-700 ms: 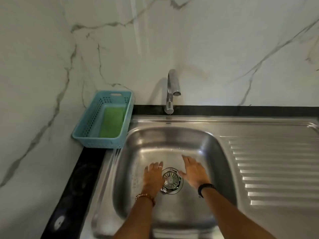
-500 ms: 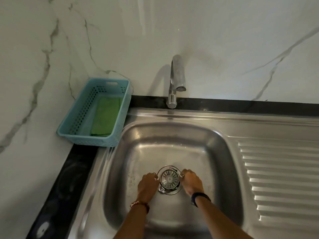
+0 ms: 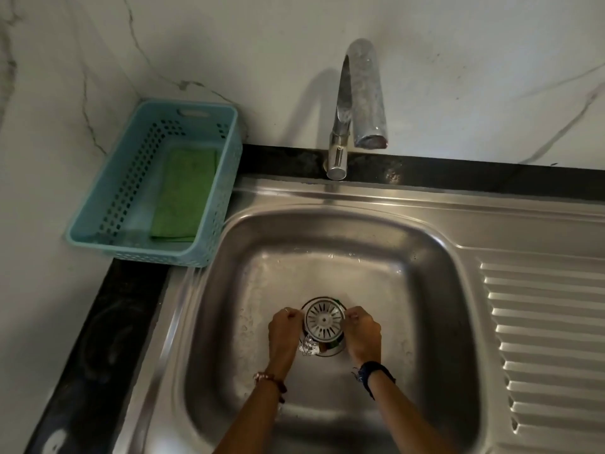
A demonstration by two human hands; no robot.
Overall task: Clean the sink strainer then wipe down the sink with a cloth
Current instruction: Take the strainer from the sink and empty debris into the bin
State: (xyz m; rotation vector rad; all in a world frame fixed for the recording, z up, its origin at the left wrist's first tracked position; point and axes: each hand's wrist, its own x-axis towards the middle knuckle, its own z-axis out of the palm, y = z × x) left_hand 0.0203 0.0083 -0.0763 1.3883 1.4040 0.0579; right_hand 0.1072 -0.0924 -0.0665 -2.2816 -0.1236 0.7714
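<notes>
Both hands pinch the round slotted stainless-steel sink strainer [image 3: 324, 323] by its rim: my left hand [image 3: 284, 332] has curled fingers on its left edge, my right hand [image 3: 362, 334] the same on its right edge, so the disc sits squarely between the two grips, neither hand nearer than the other. It looks lifted slightly clear of the dark drain opening [image 3: 334, 347] beneath it, though I cannot tell how far. Both forearms come in from the near edge and converge on it, knuckles up, a beaded bracelet on the left wrist and a dark band on the right. A crumpled scrap of silver foil [image 3: 308, 348] lies at the drain's near-left lip, just under my left hand. Being round, the strainer has no long axis; I judge the coming lift wants to go straight up and level. Around it spreads the brushed steel sink basin [image 3: 425, 290], spotted with droplets. Farther back-left stands a pale blue perforated plastic basket [image 3: 226, 178] holding a folded green cloth [image 3: 183, 191], and the curved chrome tap [image 3: 360, 96] rises behind the basin.
</notes>
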